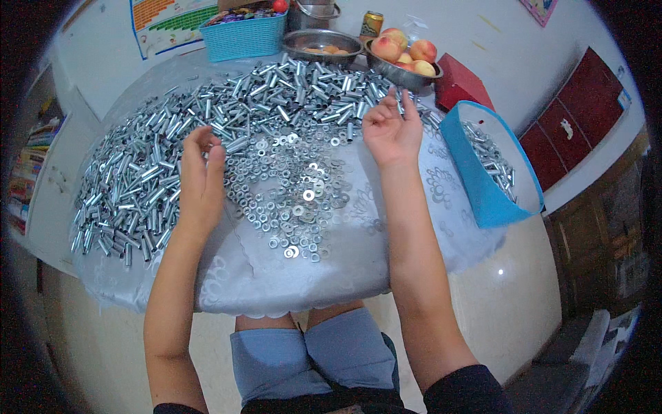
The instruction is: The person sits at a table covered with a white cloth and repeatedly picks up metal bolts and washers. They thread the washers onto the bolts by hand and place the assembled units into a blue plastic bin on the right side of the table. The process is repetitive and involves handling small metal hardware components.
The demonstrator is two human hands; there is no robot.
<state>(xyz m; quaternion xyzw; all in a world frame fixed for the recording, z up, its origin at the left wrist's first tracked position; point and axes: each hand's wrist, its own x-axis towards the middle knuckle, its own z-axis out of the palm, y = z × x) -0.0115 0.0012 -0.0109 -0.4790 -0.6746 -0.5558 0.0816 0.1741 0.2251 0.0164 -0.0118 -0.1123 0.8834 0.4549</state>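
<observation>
A broad heap of shiny metal tubes (141, 183) covers the left and back of the table. In front of its middle lies a spread of flat washers and nuts (289, 207). My left hand (201, 183) is over the tubes at the left edge of the washers. Its fingers are curled in and their tips come close to the thumb; whatever is between them is hidden. My right hand (394, 134) is palm up at the right end of the heap, its fingers loosely bent and the thumb apart. No piece shows on its palm.
A blue fabric bin (465, 162) holding metal pieces stands at the right edge. Along the back are a blue basket (245, 38), a steel bowl (323, 43), a can (371, 25), a bowl of peaches (407, 76) and a red box (460, 81). A patterned silver cloth (296, 283) covers the table.
</observation>
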